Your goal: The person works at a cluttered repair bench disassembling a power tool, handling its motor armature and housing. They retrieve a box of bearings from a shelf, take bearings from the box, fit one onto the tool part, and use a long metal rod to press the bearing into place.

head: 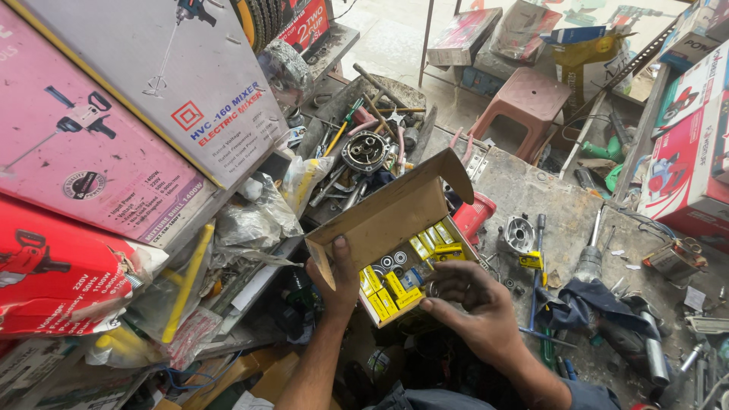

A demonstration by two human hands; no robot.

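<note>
An open brown cardboard box [380,216] is held up over the workbench, its lid flapped back. Inside lie several small yellow packets [437,244] and loose steel ball bearings [393,261]. My left hand [338,277] grips the box's near left corner, thumb on the lid edge. My right hand [471,300] is at the box's near right side, fingers curled into the opening among the packets and bearings. Whether those fingers pinch anything is hidden.
Large pink, grey and red tool cartons [99,144] lean at the left. A tray of tools and a metal gear housing [366,150] sit behind the box. On the grey bench [547,197] are a small metal casting [519,233], a screwdriver [590,258] and rags. A pink plastic stool [524,99] stands beyond.
</note>
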